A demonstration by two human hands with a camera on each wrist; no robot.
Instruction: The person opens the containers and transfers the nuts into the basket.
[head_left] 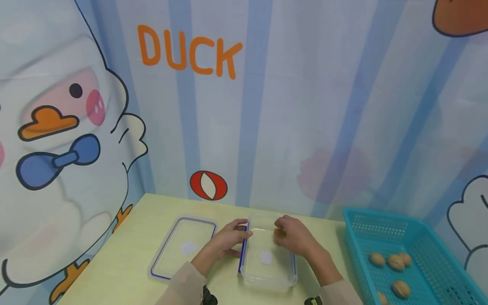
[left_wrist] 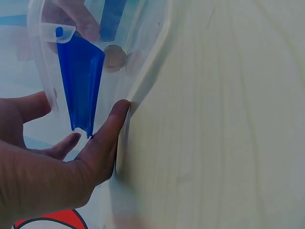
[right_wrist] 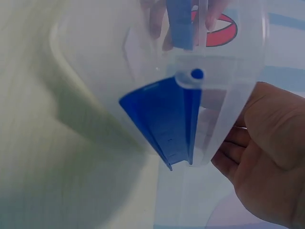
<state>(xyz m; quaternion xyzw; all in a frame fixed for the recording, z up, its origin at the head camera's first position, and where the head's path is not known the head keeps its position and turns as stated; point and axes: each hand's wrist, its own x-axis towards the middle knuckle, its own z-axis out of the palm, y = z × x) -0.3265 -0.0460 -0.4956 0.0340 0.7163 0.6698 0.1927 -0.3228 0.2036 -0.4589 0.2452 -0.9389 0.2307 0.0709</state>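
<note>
A clear plastic box (head_left: 267, 271) with blue side latches (left_wrist: 81, 86) stands on the table, its top uncovered. My left hand (head_left: 230, 237) holds it by the left side, fingers spread around the hanging latch and one digit over the rim. Over the right rim, my right hand (head_left: 295, 237) reaches into the far part of the box with bent fingers. A walnut (left_wrist: 114, 58) shows through the wall, close below those fingertips and low in the box. In the right wrist view, the right hand (right_wrist: 267, 152) is beside the box wall; its fingertips are partly hidden.
Left of the box lies its clear lid (head_left: 164, 262) with a blue seal, flat on the pale table (head_left: 118, 262). A turquoise basket (head_left: 354, 250) with several walnuts (head_left: 396, 262) stands at the right. A printed duck curtain (head_left: 289, 106) hangs behind the table.
</note>
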